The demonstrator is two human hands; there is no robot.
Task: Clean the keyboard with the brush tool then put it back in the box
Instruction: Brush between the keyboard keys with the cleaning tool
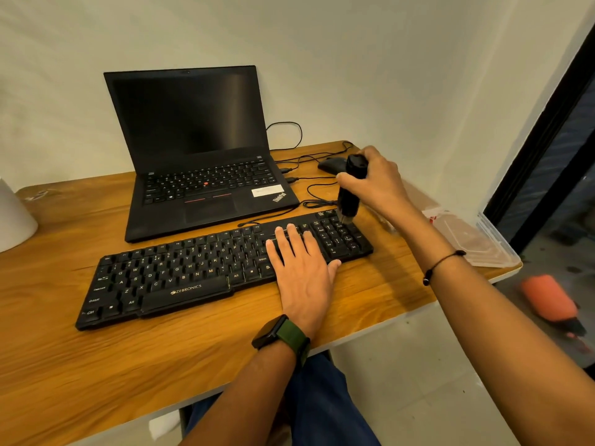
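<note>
A black Zebronics keyboard (180,278) lies slanted across the wooden desk (96,365). My left hand (301,268) rests flat on its right part, fingers spread over the keys beside the number pad. My right hand (376,181) grips a black brush tool (351,188) upright, its tip touching the top of the number pad. A clear plastic box (473,239) sits at the desk's right edge, behind my right forearm.
An open black laptop (199,149) with a dark screen stands behind the keyboard. A black mouse (331,164) and tangled cables (309,194) lie behind the brush tool. A white object (13,217) is at the far left. An orange item (547,300) lies on the floor.
</note>
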